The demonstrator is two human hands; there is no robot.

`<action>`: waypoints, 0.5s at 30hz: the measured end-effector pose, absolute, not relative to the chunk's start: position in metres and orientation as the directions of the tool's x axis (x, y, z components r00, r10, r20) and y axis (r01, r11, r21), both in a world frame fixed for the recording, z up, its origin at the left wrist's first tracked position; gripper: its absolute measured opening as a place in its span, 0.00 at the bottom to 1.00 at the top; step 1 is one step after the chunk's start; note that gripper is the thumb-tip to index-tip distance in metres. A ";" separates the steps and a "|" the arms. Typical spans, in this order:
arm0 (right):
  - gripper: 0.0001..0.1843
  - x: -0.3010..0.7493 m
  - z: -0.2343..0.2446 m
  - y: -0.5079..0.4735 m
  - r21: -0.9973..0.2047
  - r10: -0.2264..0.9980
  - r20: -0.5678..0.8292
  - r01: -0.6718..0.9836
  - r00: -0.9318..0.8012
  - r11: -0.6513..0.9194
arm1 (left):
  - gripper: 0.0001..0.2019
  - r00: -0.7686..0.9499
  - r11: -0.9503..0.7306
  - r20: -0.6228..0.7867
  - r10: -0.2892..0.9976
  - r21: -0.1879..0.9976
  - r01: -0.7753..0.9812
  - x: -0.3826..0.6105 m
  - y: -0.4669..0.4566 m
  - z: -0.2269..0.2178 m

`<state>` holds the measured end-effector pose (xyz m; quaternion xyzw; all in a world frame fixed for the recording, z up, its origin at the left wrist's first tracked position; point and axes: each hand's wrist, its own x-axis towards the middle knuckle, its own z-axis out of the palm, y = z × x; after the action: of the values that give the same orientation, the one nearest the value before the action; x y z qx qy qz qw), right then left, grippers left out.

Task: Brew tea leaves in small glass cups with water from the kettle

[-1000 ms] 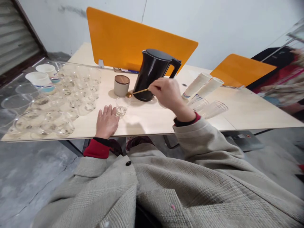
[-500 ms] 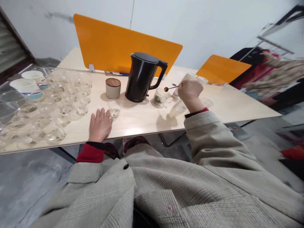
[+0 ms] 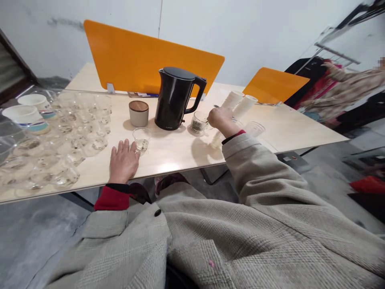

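Observation:
My left hand (image 3: 123, 160) lies flat and open on the pale table (image 3: 168, 154), its fingertips beside a small empty glass cup (image 3: 141, 139). My right hand (image 3: 220, 117) is lowered to the table, fingers curled shut, right against a glass mug (image 3: 198, 121) that holds dark leaves. The spoon it carried earlier is out of sight. A black kettle (image 3: 174, 100) stands just left of the mug, and a beige jar with a wooden lid (image 3: 138, 113) sits left of the kettle.
Several clear glass cups (image 3: 75, 132) and paper bowls (image 3: 27, 114) crowd the table's left side. Stacked paper cups (image 3: 239, 100) and clear plastic cups (image 3: 255, 128) lie on their sides past my right hand. Orange dividers (image 3: 141, 60) stand behind. Clothes hang at the far right (image 3: 343, 88).
My right hand carried the spoon from the jar side, past the kettle, over to the glass mug and then sank beside it. The left hand stayed flat.

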<state>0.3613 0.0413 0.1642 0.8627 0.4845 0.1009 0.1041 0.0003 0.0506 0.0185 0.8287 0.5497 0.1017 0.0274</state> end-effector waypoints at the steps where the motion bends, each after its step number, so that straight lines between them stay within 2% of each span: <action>1: 0.19 0.359 0.166 0.035 0.276 0.861 0.086 0.818 0.501 -0.504 | 0.31 0.376 -0.396 0.140 0.916 0.161 0.904 0.000 0.051 0.018; 4: 0.21 0.345 0.162 0.012 0.204 0.891 0.258 0.881 0.373 -0.428 | 0.32 0.377 -0.398 0.144 0.915 0.175 0.901 0.000 0.051 0.017; 6: 0.24 0.329 0.151 0.001 0.085 0.883 0.400 0.950 0.244 -0.300 | 0.32 0.372 -0.393 0.141 0.918 0.183 0.901 0.000 0.052 0.017; 8: 0.27 0.309 0.132 -0.002 -0.083 0.882 0.449 0.990 0.143 -0.118 | 0.33 0.363 -0.382 0.126 0.923 0.190 0.905 0.000 0.052 0.017; 10: 0.30 0.285 0.108 0.005 -0.293 0.915 0.398 0.955 0.068 0.056 | 0.34 0.355 -0.369 0.104 0.929 0.192 0.909 0.000 0.051 0.018; 12: 0.34 0.260 0.082 0.018 -0.498 0.956 0.294 0.855 0.009 0.145 | 0.34 0.350 -0.362 0.092 0.932 0.196 0.911 0.000 0.051 0.019; 15: 0.39 0.226 0.054 0.038 -0.682 0.972 0.219 0.700 -0.080 0.212 | 0.34 0.355 -0.364 0.082 0.931 0.200 0.910 -0.001 0.051 0.020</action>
<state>0.2260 0.0379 0.0538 0.5928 0.7052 -0.2070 -0.3294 -0.0010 0.0508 0.0202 0.8210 0.5606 0.0905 0.0598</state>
